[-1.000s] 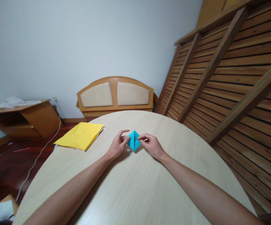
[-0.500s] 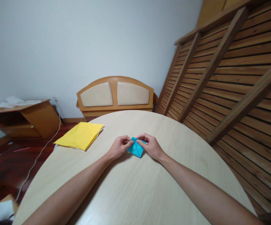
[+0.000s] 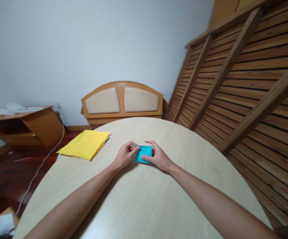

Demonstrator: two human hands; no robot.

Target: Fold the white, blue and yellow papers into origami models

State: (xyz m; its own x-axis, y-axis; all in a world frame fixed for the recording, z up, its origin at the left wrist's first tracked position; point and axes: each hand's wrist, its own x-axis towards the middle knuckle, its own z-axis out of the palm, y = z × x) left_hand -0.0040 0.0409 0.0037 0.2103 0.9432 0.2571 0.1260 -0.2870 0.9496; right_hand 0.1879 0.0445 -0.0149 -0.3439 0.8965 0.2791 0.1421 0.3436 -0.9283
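Folded blue paper [image 3: 144,153], edges partly hidden by fingers, left hand [image 3: 124,157] and right hand [image 3: 159,157] pinched it, smooth round wooden table [image 3: 144,205].

The paper [image 3: 144,153] lies on the table [image 3: 144,199], near the middle. The left hand [image 3: 124,156] is at its left side and the right hand [image 3: 159,157] is at its right side, both touching it. An envelope [image 3: 85,144] lies on the table to the left, near the edge, well apart from the hands. Behind the table stands a headboard [image 3: 122,101] against the wall. A desk [image 3: 24,124] stands far left. Slats [image 3: 246,83] lean at the right.
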